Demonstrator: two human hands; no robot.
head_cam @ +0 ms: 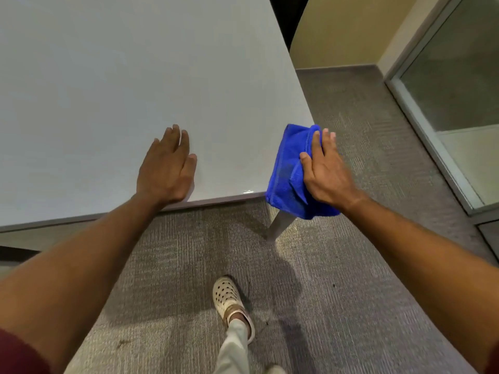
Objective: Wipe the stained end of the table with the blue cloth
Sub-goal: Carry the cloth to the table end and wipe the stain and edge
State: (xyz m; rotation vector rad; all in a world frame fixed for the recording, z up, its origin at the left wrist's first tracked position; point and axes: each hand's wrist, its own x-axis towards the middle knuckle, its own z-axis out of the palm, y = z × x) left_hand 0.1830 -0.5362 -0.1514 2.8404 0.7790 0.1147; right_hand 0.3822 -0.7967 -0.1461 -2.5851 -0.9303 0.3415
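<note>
A pale grey table (113,85) fills the upper left of the head view, its near right corner in front of me. The folded blue cloth (287,171) lies draped over that corner, part of it hanging past the edge. My right hand (325,168) presses flat on the cloth with fingers spread. My left hand (167,168) rests flat on the bare tabletop near the front edge, holding nothing. No stain is clearly visible on the surface; there is a small glossy patch near the corner edge.
Grey carpet (337,265) covers the floor beneath and to the right. A metal table leg (280,225) slants down under the corner. My foot in a cream perforated clog (229,300) stands below. A glass partition with a metal frame (421,125) runs along the right.
</note>
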